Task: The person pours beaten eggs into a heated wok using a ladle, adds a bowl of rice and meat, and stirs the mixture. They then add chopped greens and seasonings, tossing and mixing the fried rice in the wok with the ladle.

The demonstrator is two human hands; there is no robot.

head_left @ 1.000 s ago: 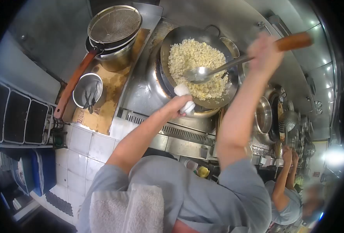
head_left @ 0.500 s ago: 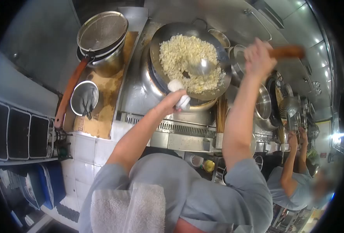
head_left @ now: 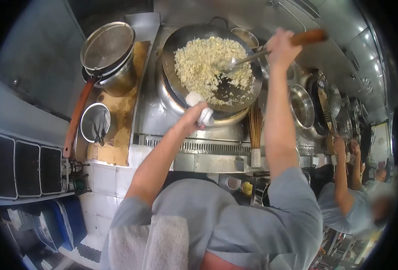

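Observation:
A dark wok (head_left: 169, 67) sits tilted on the round stove burner, with egg-flecked rice (head_left: 199, 58) heaped in it. My left hand (head_left: 192, 118) is closed around a folded white cloth (head_left: 205, 117) at the wok's near edge; the cloth hides what it covers there. My right hand (head_left: 281, 48) grips a ladle (head_left: 255, 56) where its metal shaft meets the wooden handle. The ladle's bowl is in the rice, right of the wok's middle, with dark metal bared just below it.
Left of the stove, a strainer (head_left: 109, 45) rests on a metal pot, beside a small metal pot (head_left: 95, 121) holding dark utensils. A bamboo brush (head_left: 255, 126) stands right of the wok. Pans (head_left: 301, 105) line the counter further right, where a co-worker (head_left: 347, 202) stands.
The ladle's bowl has moved slightly left and up through the rice, and more bare wok shows below it. My left hand still holds the cloth. The view has shifted a little.

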